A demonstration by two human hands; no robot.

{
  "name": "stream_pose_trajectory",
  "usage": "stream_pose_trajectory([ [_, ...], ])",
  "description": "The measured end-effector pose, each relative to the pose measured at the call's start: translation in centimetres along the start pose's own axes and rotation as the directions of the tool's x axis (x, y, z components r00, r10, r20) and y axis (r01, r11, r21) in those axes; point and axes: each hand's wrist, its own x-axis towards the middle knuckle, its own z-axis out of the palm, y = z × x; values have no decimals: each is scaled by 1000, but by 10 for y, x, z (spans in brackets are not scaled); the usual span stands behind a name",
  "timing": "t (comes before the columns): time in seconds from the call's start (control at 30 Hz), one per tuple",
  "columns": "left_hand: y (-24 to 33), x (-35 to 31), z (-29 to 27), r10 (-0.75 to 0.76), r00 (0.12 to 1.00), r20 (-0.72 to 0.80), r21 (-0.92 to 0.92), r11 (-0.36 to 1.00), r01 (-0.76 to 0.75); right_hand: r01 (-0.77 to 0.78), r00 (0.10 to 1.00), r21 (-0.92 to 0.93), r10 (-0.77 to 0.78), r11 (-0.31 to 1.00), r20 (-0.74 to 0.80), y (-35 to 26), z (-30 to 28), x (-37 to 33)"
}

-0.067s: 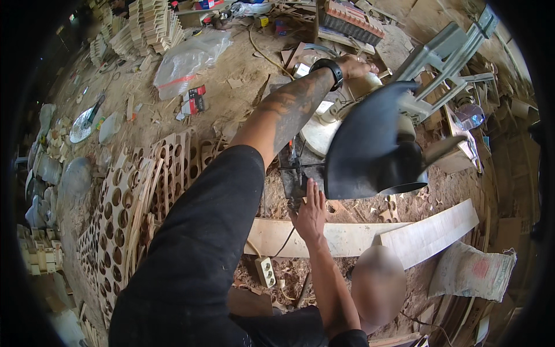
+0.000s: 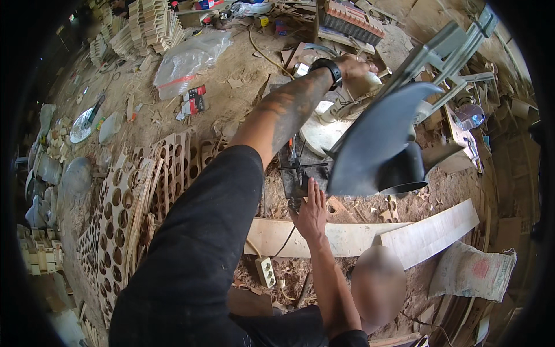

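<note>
My left arm, with a black band on the wrist, stretches far forward. My left hand (image 2: 354, 67) is curled at a pale rounded part (image 2: 364, 85) of a machine; what its fingers hold, if anything, is hidden. Nearer to me, my right hand (image 2: 311, 215) lies with fingers straight at the near edge of a dark metal plate (image 2: 293, 184). On that plate sits a thin black bar with a slim orange-and-dark tool (image 2: 296, 159). A pale round disc (image 2: 315, 134) is beyond it. A large black fan blade (image 2: 376, 144) hangs right of my hands, covering part of the machine.
Grey metal framework (image 2: 445, 52) rises at the right. Curved plywood strips (image 2: 428, 231) and a power strip (image 2: 265, 272) lie nearby. Boards full of round holes (image 2: 118, 214) stand at the left. A plastic bag (image 2: 193, 61) and a stuffed sack (image 2: 474, 272) rest on the dusty ground.
The black fan blade has shifted slightly, its upper tip further right, and looks less smeared. Both my hands have stayed nearly where they were.
</note>
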Motion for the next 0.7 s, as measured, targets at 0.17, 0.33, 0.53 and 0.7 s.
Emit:
stream_pose_trajectory([
  [0.17,-3,-2,-4,-153,988,31,-25,988,154,-13,999,23,11,1000,48,0,-3,-1],
  [0.33,-14,-1,-12,-132,989,69,-324,935,147,12,1000,46,-12,999,-2,1,-6,1],
  [0.53,-22,-6,-16,-105,962,251,-373,907,196,-13,1000,65,12,998,17,-1,-8,1],
  [0.7,-1,-26,-19,23,975,220,-325,944,51,-5,999,113,0,994,49,0,-14,2],
])
